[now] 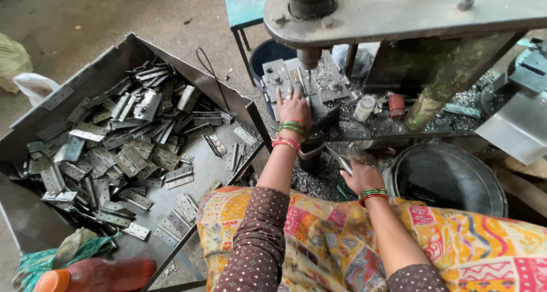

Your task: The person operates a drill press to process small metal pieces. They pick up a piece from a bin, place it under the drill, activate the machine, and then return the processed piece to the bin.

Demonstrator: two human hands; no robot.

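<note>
Presently, conditions at the press station were as follows.

Left hand: the left hand (294, 108) lay flat, fingers spread and released, on the die block (296, 84) directly beneath the ram (309, 55); whether a workpiece sat under the fingertips could not be told.

Right hand: the right hand (361, 178) was closed around a hinge plate (339, 159), held low and near the lap, just beside the dark round pan (447, 181).

Stock location: loose hinge plates were heaped in the sheet-metal tray (34, 127) to the person's left, well apart from the die.

Hazard, crush: the left fingers rested in the ram's line of travel; a stroke in that position would likely have caught them.

Hazard, snag: bangles (293, 127) and the loose patterned cloth (456, 241) lay near the tooling and could have caught on an edge.

Hazard, cuts: metal swarf (319, 181) covered the bed around the die, and the plates showed bare edges.

Edges: the tray's raised corner (250, 107) stood close to the left forearm.

Open room: clearance was tight between tray wall, die block and pan; small bottles (364, 107) crowded the bed to the right of the die.
</note>
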